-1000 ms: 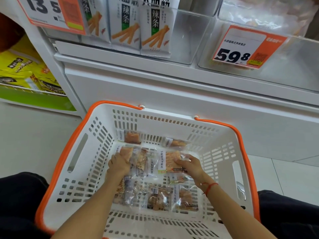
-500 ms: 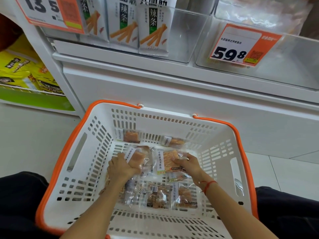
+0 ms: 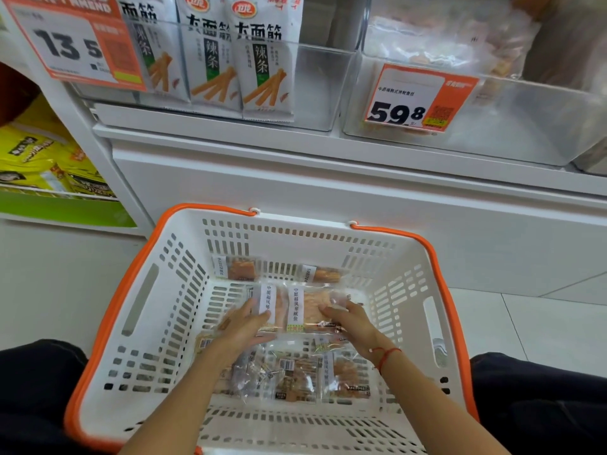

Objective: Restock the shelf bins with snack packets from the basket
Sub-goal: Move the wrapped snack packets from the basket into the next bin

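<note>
Inside the white slotted plastic basket with orange rim (image 3: 410,290), the left hand (image 3: 244,326) and right hand (image 3: 349,320) have drawn together, now gripping a gathered stack of clear fish-snack packets (image 3: 307,307) from both sides; transfer to the clear shelf bin (image 3: 512,126) appears imminent.

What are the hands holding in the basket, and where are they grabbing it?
Both hands hold a small bunch of clear snack packets. The left hand grips the bunch's left edge, the right hand its right edge, inside the white basket.
</note>
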Demonstrator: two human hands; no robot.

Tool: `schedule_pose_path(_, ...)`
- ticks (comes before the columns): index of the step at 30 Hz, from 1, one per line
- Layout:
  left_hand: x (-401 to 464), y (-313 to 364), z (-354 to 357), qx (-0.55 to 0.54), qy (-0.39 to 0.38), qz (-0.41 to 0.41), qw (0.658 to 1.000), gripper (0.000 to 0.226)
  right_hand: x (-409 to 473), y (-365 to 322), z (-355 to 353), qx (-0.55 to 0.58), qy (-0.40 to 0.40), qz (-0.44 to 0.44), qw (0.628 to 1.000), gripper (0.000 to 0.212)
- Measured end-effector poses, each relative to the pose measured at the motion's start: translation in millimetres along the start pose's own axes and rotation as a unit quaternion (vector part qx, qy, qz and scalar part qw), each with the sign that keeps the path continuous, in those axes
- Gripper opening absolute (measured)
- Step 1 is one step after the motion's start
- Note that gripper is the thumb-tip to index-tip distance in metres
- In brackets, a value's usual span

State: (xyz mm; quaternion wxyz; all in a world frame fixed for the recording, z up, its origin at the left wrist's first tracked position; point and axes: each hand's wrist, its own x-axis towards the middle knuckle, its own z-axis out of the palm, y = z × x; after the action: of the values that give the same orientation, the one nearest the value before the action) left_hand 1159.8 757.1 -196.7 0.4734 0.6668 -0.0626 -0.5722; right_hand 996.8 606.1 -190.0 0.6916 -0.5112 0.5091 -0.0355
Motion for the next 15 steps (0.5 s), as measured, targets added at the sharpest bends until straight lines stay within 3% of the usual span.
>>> schedule_pose_path(3, 4.7, -0.5, 2.0, -0.092, -0.043, -0.016, 0.995, 0.066, -2.7, 0.7, 5.7, 0.004, 0.014, 0.000, 1.000, 0.033)
schedule_pose_path(6, 5.4, -10.2, 5.2, -0.128, -0.015, -0.049, 0.990, 0.051, -5.2, 4.2, 12.9, -0.038, 0.016, -0.039, 0.998, 0.008)
schedule_pose_path(11, -3.2, -4.4, 19.1, -0.084, 0.005, -0.049, 0.995, 0.041, -7.6, 16.5, 35.3, -0.075, 0.004, -0.081, 0.994, 0.025)
schedule_pose_path(15, 5.0, -14.8, 13.7, -0.004, 0.015, -0.002, 1.000, 0.105, -2.1, 15.4, 50.8, -0.163, 0.011, -0.091, 0.982, 0.037)
